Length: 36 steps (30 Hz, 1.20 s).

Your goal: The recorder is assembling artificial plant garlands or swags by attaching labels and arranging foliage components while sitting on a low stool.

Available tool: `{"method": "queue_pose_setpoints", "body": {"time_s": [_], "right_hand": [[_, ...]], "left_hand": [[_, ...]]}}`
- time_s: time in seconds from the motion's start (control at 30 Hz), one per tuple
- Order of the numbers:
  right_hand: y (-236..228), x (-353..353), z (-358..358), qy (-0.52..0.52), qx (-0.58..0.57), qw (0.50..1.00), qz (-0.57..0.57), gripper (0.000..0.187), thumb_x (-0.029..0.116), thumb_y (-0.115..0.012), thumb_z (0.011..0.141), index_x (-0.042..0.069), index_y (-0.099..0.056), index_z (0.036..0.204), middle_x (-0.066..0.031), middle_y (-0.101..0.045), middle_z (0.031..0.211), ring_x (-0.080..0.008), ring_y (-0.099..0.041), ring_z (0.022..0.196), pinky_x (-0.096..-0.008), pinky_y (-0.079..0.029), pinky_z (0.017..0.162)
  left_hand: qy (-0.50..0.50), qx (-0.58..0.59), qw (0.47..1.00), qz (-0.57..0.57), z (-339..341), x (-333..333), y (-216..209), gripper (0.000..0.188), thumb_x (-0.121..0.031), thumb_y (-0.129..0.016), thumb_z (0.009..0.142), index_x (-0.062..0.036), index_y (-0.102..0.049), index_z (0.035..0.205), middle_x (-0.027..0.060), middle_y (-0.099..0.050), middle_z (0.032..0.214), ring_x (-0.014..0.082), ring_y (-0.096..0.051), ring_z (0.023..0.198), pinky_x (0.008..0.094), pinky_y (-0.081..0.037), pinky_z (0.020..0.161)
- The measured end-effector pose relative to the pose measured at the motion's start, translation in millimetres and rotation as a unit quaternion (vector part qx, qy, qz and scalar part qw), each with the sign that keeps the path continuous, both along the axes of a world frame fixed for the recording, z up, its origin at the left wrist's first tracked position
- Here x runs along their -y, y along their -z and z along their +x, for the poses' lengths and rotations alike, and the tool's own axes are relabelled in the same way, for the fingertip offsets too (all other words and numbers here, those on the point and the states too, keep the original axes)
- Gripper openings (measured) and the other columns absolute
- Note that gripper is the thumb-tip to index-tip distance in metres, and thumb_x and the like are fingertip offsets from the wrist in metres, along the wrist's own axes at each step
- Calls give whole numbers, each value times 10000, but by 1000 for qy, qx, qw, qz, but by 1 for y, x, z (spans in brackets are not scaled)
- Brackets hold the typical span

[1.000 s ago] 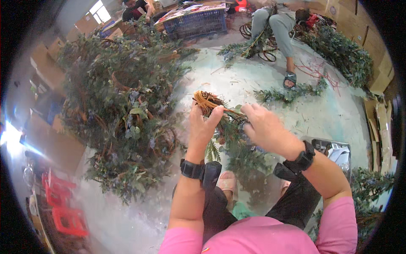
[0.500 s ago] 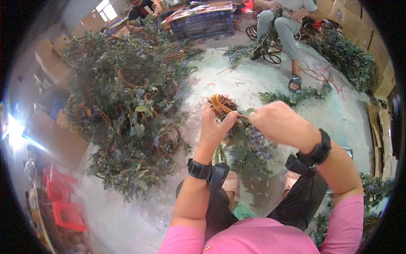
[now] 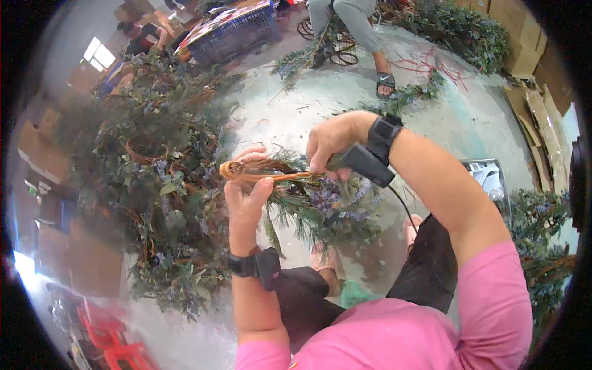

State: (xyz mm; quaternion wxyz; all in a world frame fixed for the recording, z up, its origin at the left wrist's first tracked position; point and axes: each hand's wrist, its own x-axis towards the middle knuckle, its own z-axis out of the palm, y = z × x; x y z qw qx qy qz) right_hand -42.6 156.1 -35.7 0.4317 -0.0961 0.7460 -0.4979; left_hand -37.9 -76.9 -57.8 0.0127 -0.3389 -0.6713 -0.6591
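Observation:
My left hand (image 3: 244, 206) is closed around a bundle of brown stems (image 3: 262, 165) at its bound end. A tan strand (image 3: 283, 177) loops around that end and runs to the right, pressed under my left thumb. Fingers bent in a pinch, my right hand (image 3: 336, 143) holds the strand's far end. From the bundle, green needle sprigs (image 3: 296, 213) and purple-blue flowers (image 3: 327, 196) hang down and to the right. Its lower right part looks blurred.
A large heap of leafy garlands (image 3: 179, 216) lies to my left. Ahead are a blue crate (image 3: 231, 37), a seated co-worker's sandaled foot (image 3: 385, 83) and red strands (image 3: 438, 65). Cardboard (image 3: 536, 135) leans at the right; red stools (image 3: 117, 336) stand at lower left.
Both hands have moved left with the bundle, which now lies more sideways. My right hand has turned over, its forearm now reaching across from the right. The view has shifted.

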Motion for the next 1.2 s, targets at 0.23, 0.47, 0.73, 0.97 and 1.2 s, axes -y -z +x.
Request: {"method": "queue_pose_setpoints", "body": {"time_s": [0.23, 0.47, 0.73, 0.97, 1.2], "right_hand": [[9, -19, -4, 21, -71, 997, -15, 137, 148, -587, 758, 10, -589, 758, -58, -589, 638, -156, -578, 509, -292, -471, 461], [47, -25, -12, 99, -225, 968, 49, 261, 242, -607, 746, 10, -642, 861, -78, -614, 704, -146, -587, 615, -270, -475, 488], [96, -86, 35, 496, -234, 836, -13, 136, 142, -512, 797, 28, -586, 798, -48, -588, 672, -101, -574, 524, -225, -460, 470], [114, -43, 69, 388, -212, 893, -88, 137, 121, -510, 801, 1, -567, 772, -51, -585, 641, -107, -573, 518, -226, -468, 481], [116, -29, 80, 283, -242, 928, -15, 141, 117, -509, 762, -11, -550, 722, -68, -560, 611, -148, -586, 523, -279, -461, 507]], "left_hand": [[-6, 27, 1000, -1, 2, -3, -1, 327, -106, -600, 694, -1, -561, 1001, 61, -486, 1137, 131, -486, 964, 255, -397, 821], [-54, 12, 998, -8, -3, -2, 5, 449, -320, -621, 722, 7, -540, 1019, 99, -508, 1139, 182, -484, 1024, 323, -365, 903], [-156, 15, 988, -13, -27, 14, 7, 404, -266, -500, 813, 15, -501, 1104, 100, -511, 1144, 190, -502, 1006, 330, -395, 887], [-165, 70, 982, 55, -32, 16, 16, 409, -255, -487, 823, 14, -497, 1131, 89, -516, 1054, 164, -504, 937, 295, -416, 820], [-147, 0, 989, 24, -32, 18, 14, 420, -246, -459, 839, 15, -466, 1168, 99, -495, 1177, 192, -481, 1065, 348, -380, 940]]}}
